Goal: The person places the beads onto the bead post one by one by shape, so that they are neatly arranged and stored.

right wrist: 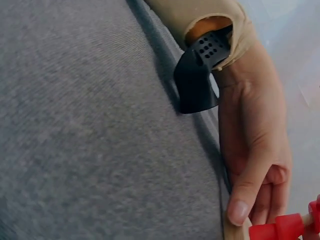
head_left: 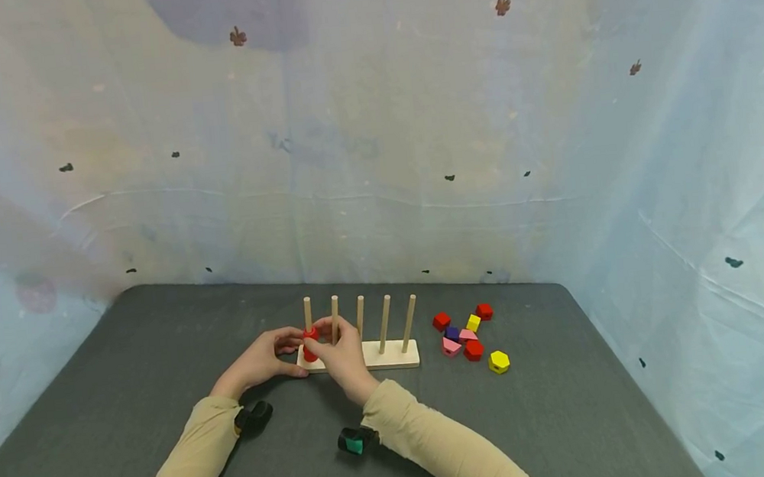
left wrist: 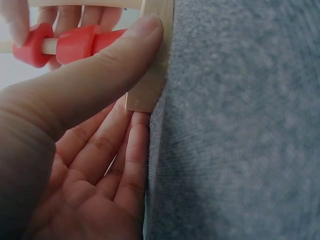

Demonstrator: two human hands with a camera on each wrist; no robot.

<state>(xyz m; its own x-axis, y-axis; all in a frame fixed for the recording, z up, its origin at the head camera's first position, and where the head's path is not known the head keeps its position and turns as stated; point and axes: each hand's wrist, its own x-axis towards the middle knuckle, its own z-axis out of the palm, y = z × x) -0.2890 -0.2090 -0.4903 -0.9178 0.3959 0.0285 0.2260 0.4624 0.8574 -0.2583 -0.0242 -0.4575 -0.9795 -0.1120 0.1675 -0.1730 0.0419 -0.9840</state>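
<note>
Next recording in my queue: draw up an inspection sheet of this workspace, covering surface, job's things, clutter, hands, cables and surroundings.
Surface: dark grey table.
Job's things: wooden pegboard with five pegs; red pieces on the leftmost peg, the upper bead apart from those below.
Clutter: loose red blocks, yellow blocks, pink blocks and a dark blue block, right of the pegboard.
Grippers: left hand holds the pegboard's left end; right hand pinches the upper bead.
Cables: nothing seen.
Surroundings: pale patterned sheeting behind and at both sides.
</note>
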